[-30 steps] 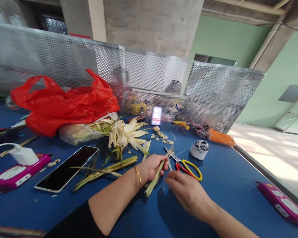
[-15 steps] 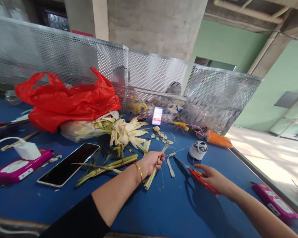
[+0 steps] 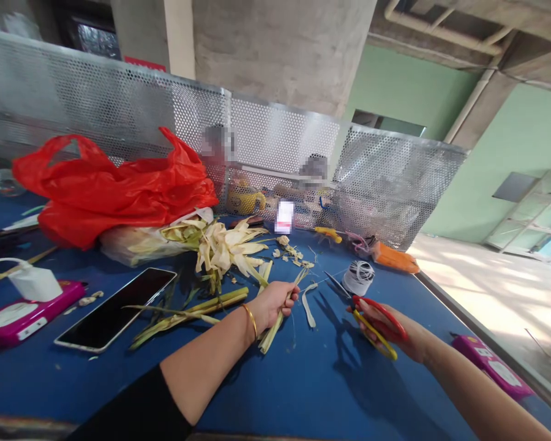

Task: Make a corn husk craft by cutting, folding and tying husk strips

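My left hand [image 3: 275,304], a gold bangle at its wrist, is closed around a small bundle of pale dried husk strips [image 3: 270,340], whose ends stick out above and below the fist. Scissors [image 3: 380,305] with one red and one yellow handle are in my right hand [image 3: 411,335], lifted over the table and casting a shadow. Their blades point away to the left, close to a ball of white string [image 3: 359,280]. Between the hands lies a loose curled pale strip [image 3: 308,306]. Cream husks spread like a flower [image 3: 229,248] lie beyond my left hand.
Green-yellow stalks [image 3: 188,315] and a dark phone [image 3: 117,309] lie left on the blue table [image 3: 275,398]. A red plastic bag [image 3: 123,190] sits behind them. Magenta power strips [image 3: 32,312] are at both sides. A perforated metal screen [image 3: 284,131] closes the back.
My right hand has turned the scissors, so both handle loops now show, and the blades have moved farther up toward the string ball. My left hand keeps its hold. The view has shifted slightly.
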A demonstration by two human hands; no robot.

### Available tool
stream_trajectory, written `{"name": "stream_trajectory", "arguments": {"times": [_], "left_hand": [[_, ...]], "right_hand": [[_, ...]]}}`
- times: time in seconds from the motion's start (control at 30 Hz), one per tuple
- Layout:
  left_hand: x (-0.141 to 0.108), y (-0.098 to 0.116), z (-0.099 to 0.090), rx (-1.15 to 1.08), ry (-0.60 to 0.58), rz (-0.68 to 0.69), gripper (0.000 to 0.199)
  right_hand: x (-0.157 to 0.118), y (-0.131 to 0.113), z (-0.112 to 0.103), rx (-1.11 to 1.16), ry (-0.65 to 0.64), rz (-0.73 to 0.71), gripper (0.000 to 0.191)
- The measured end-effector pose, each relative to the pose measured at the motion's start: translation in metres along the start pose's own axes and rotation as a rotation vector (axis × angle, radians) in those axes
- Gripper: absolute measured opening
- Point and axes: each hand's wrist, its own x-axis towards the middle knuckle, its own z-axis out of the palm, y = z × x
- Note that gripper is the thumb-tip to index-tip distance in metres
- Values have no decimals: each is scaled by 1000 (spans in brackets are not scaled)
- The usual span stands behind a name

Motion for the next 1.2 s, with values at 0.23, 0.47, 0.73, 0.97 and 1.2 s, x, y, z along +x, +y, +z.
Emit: {"name": "stream_trajectory", "arguments": {"times": [0.23,0.47,0.73,0.97,1.2], "left_hand": [[-4,3,0,79,10,65,15],[-20,12,7,192,14,265,18],[-25,4,18,351,-63,414,27],[-25,0,21,308,-124,281,30],[-28,2,18,131,-266,181,35]], "right_hand": [[28,10,11,-735,171,-203,33],[28,-15,21,-1245,308,-356,18],[70,-35,67,219,-27,-452,38],[65,-24,59,311,-2,-453,32],[64,-23,58,239,-57,-464,25]]}}
